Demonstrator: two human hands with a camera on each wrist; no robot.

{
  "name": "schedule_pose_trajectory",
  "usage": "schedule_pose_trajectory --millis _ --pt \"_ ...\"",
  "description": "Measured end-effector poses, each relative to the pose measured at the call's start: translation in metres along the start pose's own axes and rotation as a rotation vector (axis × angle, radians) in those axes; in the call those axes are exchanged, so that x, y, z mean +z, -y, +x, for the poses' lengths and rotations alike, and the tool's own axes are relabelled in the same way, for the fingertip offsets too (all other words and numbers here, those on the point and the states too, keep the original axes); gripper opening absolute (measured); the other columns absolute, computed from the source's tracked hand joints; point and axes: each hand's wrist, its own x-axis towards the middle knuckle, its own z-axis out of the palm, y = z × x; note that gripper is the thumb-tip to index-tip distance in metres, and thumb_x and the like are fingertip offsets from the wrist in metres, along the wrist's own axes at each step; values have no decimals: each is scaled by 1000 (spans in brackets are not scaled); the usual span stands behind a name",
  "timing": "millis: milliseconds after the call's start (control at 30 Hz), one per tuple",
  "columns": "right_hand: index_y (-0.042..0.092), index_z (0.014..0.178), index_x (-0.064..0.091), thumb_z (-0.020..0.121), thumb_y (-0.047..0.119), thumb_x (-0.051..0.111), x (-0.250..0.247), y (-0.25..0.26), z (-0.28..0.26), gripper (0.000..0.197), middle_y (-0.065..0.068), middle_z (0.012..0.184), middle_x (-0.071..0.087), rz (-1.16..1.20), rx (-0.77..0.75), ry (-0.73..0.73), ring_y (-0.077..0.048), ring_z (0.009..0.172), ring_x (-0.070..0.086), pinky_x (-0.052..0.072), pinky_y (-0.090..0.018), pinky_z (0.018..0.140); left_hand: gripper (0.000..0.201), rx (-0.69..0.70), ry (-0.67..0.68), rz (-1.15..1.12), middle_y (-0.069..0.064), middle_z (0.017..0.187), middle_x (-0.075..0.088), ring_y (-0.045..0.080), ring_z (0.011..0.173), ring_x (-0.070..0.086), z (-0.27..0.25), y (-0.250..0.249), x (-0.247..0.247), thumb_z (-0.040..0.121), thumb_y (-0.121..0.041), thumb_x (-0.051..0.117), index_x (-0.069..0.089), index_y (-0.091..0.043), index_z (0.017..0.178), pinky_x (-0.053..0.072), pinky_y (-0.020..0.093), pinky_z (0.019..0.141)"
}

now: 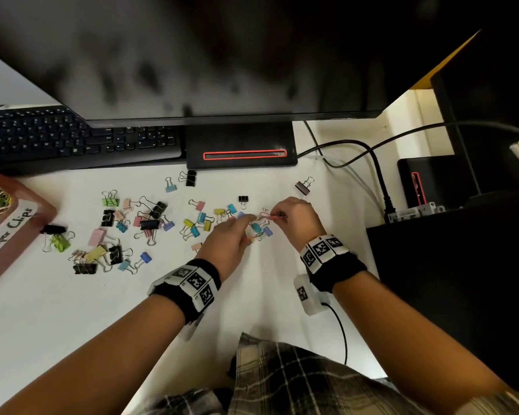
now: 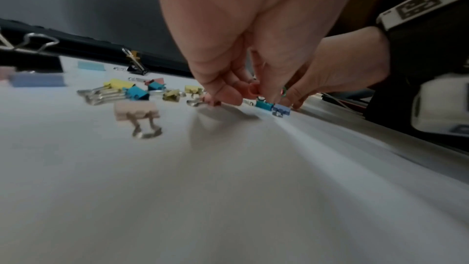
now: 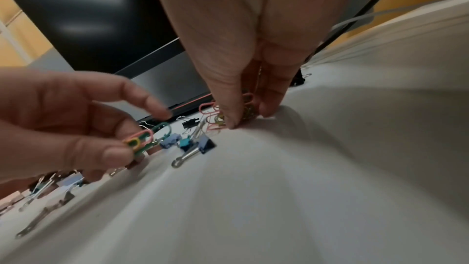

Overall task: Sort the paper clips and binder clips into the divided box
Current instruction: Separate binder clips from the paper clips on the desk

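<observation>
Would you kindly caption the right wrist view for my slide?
Both hands, left and right, pinch paper clips above scattered binder clips.

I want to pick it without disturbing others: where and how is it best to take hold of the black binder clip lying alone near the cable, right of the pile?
Probably pinch the black binder clip by its wire handles, coming from above on the far-right side. The handles stick out away from the body toward the cables, and nothing lies beside them.
</observation>
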Motion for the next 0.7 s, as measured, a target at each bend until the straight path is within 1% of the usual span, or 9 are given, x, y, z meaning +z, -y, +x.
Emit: schedule_pose_trajectory --millis 67,133,200,300,400,533,600,667,700 --pt "10 98 70 85 14 63 1 -1 -4 15 -13 98 68 60 22 -6 -28 90 62 51 -37 83 48 -5 53 33 14 103 59 27 99 54 9 -4 -1 90 -7 51 41 -19 135 41 30 85" --pt "10 99 69 84 14 64 1 -1 -6 17 -11 98 70 111 48 0 -26 89 64 52 -35 84 49 -22 135 93 20 120 55 30 118 48 14 -3 1 92 -6 48 40 -23 137 38 31 96" --pt "11 97 70 84 17 66 0 -3 -6 16 -10 96 71 135 72 20 -24 87 65 53 -33 82 47 -30 170 139 20 129 51 31 124 45 14 2 3 92 -6 48 43 -22 135 36 31 100" --pt "11 95 71 83 18 67 -4 -9 -9 15 -10 94 71 179 103 24 -22 84 63 52 -31 81 41 -15 107 113 15 120 58 28 106 56 5 10 -2 88 -5 53 51 -17 128 41 30 93" --pt "10 91 71 83 17 67 -12 -19 -15 12 -8 88 72 271 110 -42 -16 76 60 49 -26 75 41 -46 53 42 8 97 60 18 84 52 -2 12 -13 88 -6 54 49 -17 127 43 27 80" --pt "15 88 71 80 21 71 -21 -30 -23 10 -1 81 71 306 123 -130 -13 71 61 51 -26 75 26 0 -54 21 11 94 62 25 85 57 8 6 -21 85 -8 59 59 -10 111 43 27 77" --pt "15 91 71 80 23 71 -23 -35 -25 13 3 81 69 301 138 -128 -10 72 60 49 -19 75 18 -16 -76 35 10 92 62 24 86 57 20 1 -21 85 -9 60 61 -10 103 39 24 75" --pt "15 93 70 81 24 69 -25 -38 -26 15 5 81 66 277 152 -127 -6 71 58 44 -11 71 16 -57 -60 61 8 94 62 23 88 58 32 -3 -21 85 -11 60 63 -12 101 42 26 77" --pt "15 94 70 81 25 69 -25 -40 -27 16 4 83 67 273 156 -130 -6 71 58 45 -11 71 15 -82 -41 80 8 95 63 23 88 58 36 -4 -21 84 -12 61 64 -12 99 42 26 77"
